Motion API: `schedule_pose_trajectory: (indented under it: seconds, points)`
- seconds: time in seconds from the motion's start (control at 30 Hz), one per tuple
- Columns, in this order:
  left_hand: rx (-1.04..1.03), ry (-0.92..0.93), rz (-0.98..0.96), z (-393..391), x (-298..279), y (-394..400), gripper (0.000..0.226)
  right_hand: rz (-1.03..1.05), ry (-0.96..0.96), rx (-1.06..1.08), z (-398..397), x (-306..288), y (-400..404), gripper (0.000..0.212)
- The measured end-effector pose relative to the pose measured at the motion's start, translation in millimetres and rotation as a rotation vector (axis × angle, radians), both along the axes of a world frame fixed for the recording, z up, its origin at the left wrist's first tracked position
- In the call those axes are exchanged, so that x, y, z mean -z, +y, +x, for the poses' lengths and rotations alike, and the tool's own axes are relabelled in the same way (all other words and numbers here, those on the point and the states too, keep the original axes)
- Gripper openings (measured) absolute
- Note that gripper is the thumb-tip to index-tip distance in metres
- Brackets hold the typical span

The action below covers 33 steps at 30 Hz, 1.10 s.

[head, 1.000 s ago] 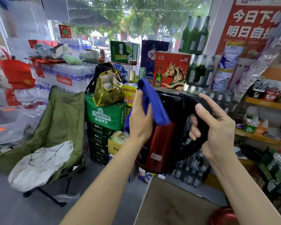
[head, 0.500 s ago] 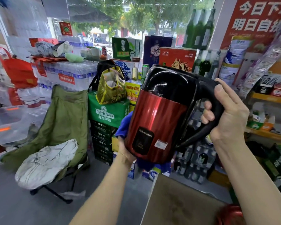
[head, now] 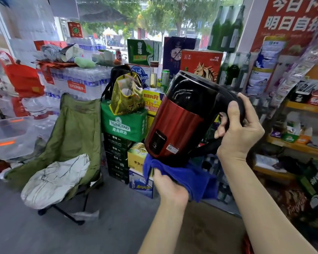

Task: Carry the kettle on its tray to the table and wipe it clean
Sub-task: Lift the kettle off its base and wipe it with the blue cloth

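Note:
A red and black electric kettle (head: 174, 125) is held up in the air, tilted with its top leaning away to the right. My right hand (head: 237, 132) is shut around its black handle. A blue cloth (head: 191, 177) is pressed under the kettle's base, and my left hand (head: 170, 187) grips that cloth from below. The kettle's underside is hidden by the cloth. No tray is in view.
A brown table corner (head: 209, 230) lies below my arms. A green folding chair (head: 70, 140) with a white cushion stands at the left. Stacked beer crates (head: 124, 125) and bottled water packs (head: 75, 81) fill the middle. Shelves of goods (head: 297, 143) line the right.
My left hand and the blue cloth have gone from the kettle's upper side down to its base. The kettle has tilted further and its red body now shows.

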<state>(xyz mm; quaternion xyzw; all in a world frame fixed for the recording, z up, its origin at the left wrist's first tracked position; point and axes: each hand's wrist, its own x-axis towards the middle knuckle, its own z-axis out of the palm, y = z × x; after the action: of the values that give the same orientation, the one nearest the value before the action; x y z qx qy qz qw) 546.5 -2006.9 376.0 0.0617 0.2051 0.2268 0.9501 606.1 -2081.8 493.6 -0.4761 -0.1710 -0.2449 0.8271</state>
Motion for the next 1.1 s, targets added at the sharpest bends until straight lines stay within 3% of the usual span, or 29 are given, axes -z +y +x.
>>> schedule_pose_trajectory:
  seconds: [0.07,0.13,0.2,0.3,0.33,0.4,0.5,0.57,0.63,0.7,0.73,0.8,0.9,0.97,1.03,1.1]
  points:
    - [-0.162,0.044,0.184,-8.1,-0.2,-8.1,0.04,0.007,0.017,-0.019,-5.9,2.7,-1.8,0.033]
    - [-0.371,0.136,0.592,-13.1,-1.0,-16.6,0.023,0.005,0.041,-0.033,-15.0,3.6,-0.9,0.032]
    - [-0.561,0.314,1.126,-6.5,15.8,-15.1,0.036,0.038,0.079,-0.079,-24.9,3.3,0.0,0.032]
    - [-0.728,0.763,1.792,-1.4,30.9,-5.6,0.056,0.041,0.076,-0.132,-35.7,4.1,-4.5,0.028]
    - [-0.77,0.801,1.948,-2.4,28.5,-1.0,0.056,0.006,0.05,-0.138,-39.0,4.6,-6.4,0.027]
    - [-0.841,0.699,2.128,-2.7,3.7,12.0,0.048,-0.072,0.026,-0.163,-46.5,10.1,-8.6,0.03]
    - [-0.866,0.614,2.008,0.5,-51.2,28.6,0.056,-0.09,0.067,-0.223,-56.3,24.5,-8.5,0.039]
    - [-0.635,0.592,1.912,11.0,-79.8,45.8,0.062,-0.101,0.084,-0.215,-60.3,31.6,-10.2,0.039]
    - [-0.309,0.435,1.808,30.6,-87.2,76.3,0.071,-0.117,0.078,-0.196,-62.6,34.1,-14.0,0.037]
    - [0.012,0.204,1.406,44.4,-88.2,103.1,0.078,-0.135,0.059,-0.171,-63.3,33.8,-17.0,0.036]
    - [0.093,0.146,1.218,44.0,-84.4,101.9,0.069,-0.142,0.048,-0.151,-63.6,33.5,-18.5,0.035]
    - [0.064,0.18,1.041,34.2,-65.3,86.8,0.051,-0.153,0.03,-0.112,-63.0,32.9,-22.5,0.035]
    - [-0.12,0.272,1.063,7.2,-23.8,48.9,0.049,-0.184,0.05,-0.077,-60.5,36.0,-30.1,0.035]
    - [-0.228,0.219,1.207,-13.4,-6.8,26.0,0.046,-0.182,0.083,-0.109,-58.1,35.9,-36.7,0.038]
    - [-0.23,0.1,1.225,-16.6,-18.0,21.4,0.015,-0.16,0.105,-0.179,-55.0,32.8,-45.1,0.042]
    - [-0.137,0.07,1.24,-2.8,-36.5,36.3,0.016,-0.154,0.097,-0.219,-52.9,26.9,-52.7,0.042]
